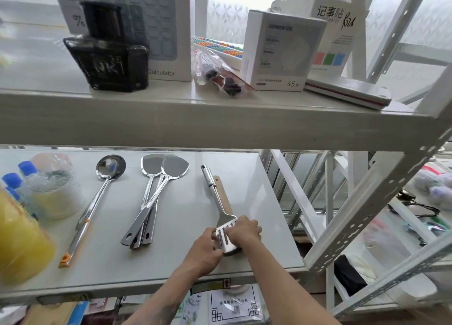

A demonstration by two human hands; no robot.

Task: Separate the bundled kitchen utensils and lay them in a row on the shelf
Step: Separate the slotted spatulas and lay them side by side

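Shelf [244, 178] glossy white. Ladle [107, 175] silver, orange-tipped handle. Slotted spatula [226, 236] silver, striped with dark slots. Ink bottle [107, 60] black. Bottle caps [18, 175] blue.

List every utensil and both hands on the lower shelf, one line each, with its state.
ladle: lying flat, alone, bowl away from the person.
three spatulas: lying overlapped, handles crossed, not yet separated.
slotted turner: lying on a wooden-handled utensil, blade toward the person, held by both hands.
left hand: fingers gripping the turner's blade.
right hand: fingers curled over the blade from the right.
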